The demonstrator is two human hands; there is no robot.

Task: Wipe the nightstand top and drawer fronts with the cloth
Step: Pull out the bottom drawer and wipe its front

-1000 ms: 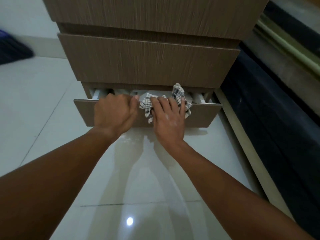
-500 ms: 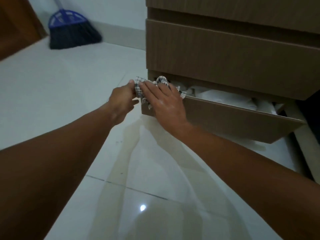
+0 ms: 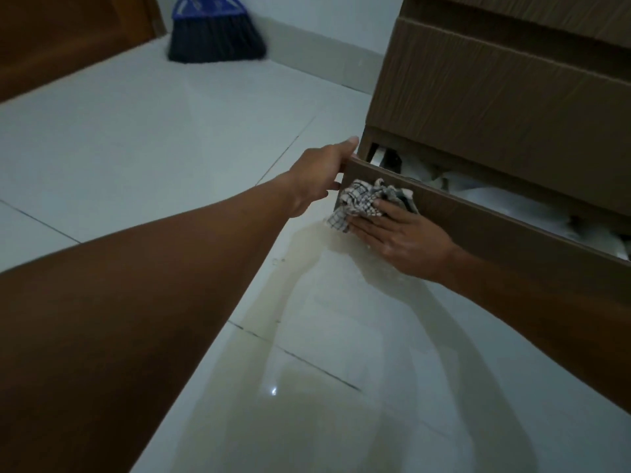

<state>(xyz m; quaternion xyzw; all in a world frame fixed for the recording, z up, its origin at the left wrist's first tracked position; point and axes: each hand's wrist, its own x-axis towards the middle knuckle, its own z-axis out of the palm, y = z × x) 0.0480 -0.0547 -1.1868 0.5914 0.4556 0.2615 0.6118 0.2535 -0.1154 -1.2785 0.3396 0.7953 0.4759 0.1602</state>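
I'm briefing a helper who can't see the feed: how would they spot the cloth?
Find the brown nightstand on the right, then its bottom drawer, pulled open. The cloth is bunched against that drawer's front near its left end, under the right hand. It is the only checked fabric there.

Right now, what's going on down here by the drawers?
A person is cleaning a nightstand. The right hand presses a checked cloth flat against the front of the bottom drawer, near its left end. The left hand grips that drawer's left corner. The drawer is pulled partly out, with white things showing inside. A broom leans at the wall behind.
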